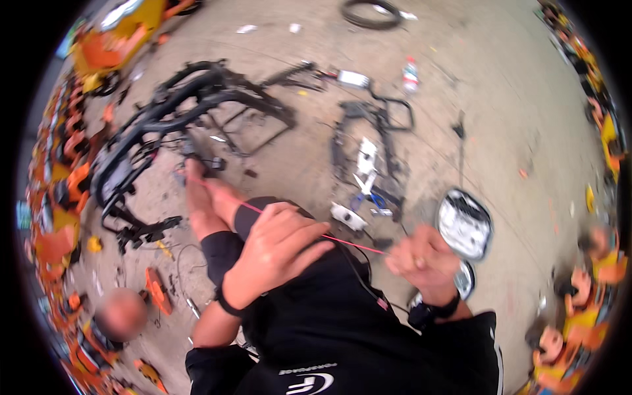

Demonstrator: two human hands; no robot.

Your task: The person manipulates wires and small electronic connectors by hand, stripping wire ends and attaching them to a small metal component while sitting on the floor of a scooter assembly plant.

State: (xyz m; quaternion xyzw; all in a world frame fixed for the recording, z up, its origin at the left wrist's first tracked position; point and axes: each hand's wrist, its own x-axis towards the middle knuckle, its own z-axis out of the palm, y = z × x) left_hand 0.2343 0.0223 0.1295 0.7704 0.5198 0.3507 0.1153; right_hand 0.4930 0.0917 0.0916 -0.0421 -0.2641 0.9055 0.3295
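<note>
A thin red wire (355, 245) is stretched above my lap, running from beside my legs, past my left hand, to my right hand. My left hand (280, 240) is closed around its middle stretch, with the fingers pointing right. At the right, my right hand (424, 260) is closed in a pinch at the wire's other end; its fingers are slightly blurred. Past my bare legs, a black scooter frame (197, 99) lies on the floor with loose cables about it. Where the wire's far end goes near that frame is too blurred to tell.
A second dark frame (339, 141) lies ahead, with white parts and a blue-handled tool (368, 201) on it. A black-rimmed white panel (464, 224) sits near my right hand. A bottle (411, 76) and a tyre (370, 14) are farther off. Orange-yellow scooters (56, 243) line both sides.
</note>
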